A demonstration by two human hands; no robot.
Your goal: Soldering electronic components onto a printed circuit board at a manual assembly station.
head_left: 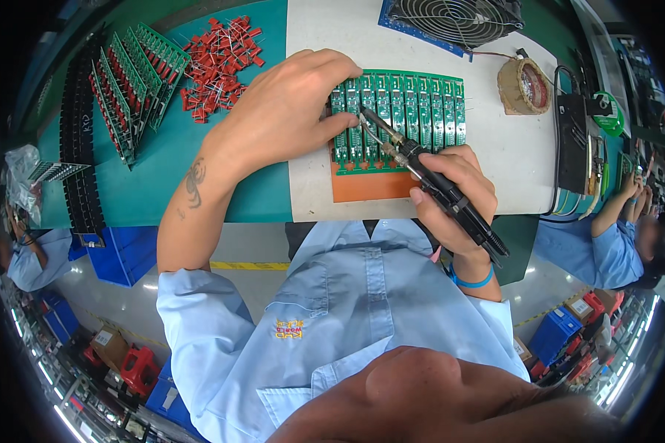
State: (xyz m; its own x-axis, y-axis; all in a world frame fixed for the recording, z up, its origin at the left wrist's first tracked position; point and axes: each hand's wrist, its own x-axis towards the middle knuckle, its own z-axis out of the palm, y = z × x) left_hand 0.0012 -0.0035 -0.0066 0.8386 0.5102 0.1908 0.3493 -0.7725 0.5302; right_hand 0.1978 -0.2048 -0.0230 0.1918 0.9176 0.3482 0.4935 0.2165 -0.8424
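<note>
A green circuit board panel, divided into several narrow strips, lies on an orange-brown plate. My left hand grips the panel's left end, with a fingertip at its far edge and the thumb over the strips. In my right hand is a black soldering iron with a thin metal tube beside its tip. The iron slants to the far left, and its tip is at the left strips, close to my left thumb. Whether the tip touches the board is too small to tell.
Red components with wire legs lie heaped at the far left, beside upright filled circuit boards. A black fan stands at the back. A round brown holder and a tool pouch are at the right.
</note>
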